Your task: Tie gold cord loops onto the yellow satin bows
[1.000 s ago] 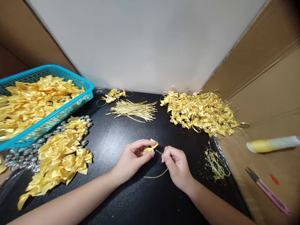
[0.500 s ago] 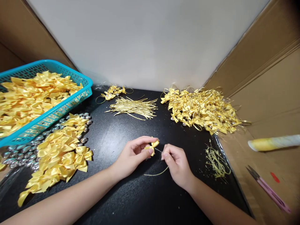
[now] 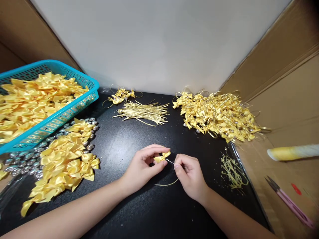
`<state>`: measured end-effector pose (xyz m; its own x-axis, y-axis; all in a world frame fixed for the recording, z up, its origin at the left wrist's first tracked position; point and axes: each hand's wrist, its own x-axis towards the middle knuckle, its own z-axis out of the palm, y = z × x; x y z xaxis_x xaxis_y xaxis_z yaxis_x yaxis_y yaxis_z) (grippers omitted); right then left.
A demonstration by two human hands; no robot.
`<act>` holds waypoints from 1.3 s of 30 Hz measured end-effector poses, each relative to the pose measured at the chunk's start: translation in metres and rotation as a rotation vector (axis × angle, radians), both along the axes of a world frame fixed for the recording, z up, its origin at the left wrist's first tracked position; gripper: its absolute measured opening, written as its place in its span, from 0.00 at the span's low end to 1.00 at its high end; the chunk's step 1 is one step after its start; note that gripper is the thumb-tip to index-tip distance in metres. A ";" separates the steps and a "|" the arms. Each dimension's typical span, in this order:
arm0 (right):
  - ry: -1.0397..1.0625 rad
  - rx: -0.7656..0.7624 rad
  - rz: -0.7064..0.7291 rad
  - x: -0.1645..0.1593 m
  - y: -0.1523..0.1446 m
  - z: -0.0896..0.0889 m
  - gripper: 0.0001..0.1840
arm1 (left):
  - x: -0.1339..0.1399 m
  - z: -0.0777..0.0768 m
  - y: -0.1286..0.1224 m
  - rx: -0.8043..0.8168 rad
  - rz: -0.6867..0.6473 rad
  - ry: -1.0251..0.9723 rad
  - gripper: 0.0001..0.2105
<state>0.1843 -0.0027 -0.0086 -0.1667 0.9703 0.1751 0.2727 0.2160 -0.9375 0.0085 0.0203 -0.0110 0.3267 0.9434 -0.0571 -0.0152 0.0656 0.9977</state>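
1. Hands are held close together over the middle of the black bench [image 3: 139,215], without touching each other.
2. By the left hand [image 3: 147,162], a yellow bow [image 3: 162,157] is pinched between thumb and fingers.
3. By the right hand [image 3: 188,172], a thin metallic rod [image 3: 169,161] is pinched and pointed at the bow; whether the bow is pierced cannot be told. Below this hand, a thin cord [image 3: 166,185] is seen, its loose end turned leftward.
4. Toward the far edge, gold cords [image 3: 144,113] are bunched roughly parallel; just behind and left of them, a small cluster of looped bows [image 3: 121,96] is set.
5. Along the left side, loose yellow bows [image 3: 69,152] are heaped, with silvery beads [image 3: 27,162] spread beside them.
6. At the far left corner, a turquoise basket [image 3: 94,87] is filled with more bows.
7. At the far right corner, a large pile of looped, beaded bows [image 3: 219,116] is mounded. Nearer, by the right edge, cord scraps [image 3: 233,172] are gathered.
8. Beyond the right edge, on cardboard [image 3: 264,189], pink-handled snips [image 3: 291,204], a red scrap [image 3: 296,189] and a yellow-and-white roll [image 3: 291,153] are laid.
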 end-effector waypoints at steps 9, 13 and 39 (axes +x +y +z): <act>0.038 -0.033 0.003 0.002 -0.001 -0.003 0.16 | 0.004 0.003 0.000 -0.138 0.158 -0.056 0.12; 0.090 -0.038 -0.019 0.004 -0.002 -0.006 0.15 | 0.004 0.005 0.002 -0.169 0.188 -0.078 0.10; 0.151 -0.034 -0.046 0.005 -0.001 -0.009 0.16 | -0.006 0.003 0.001 -0.124 -0.141 -0.298 0.24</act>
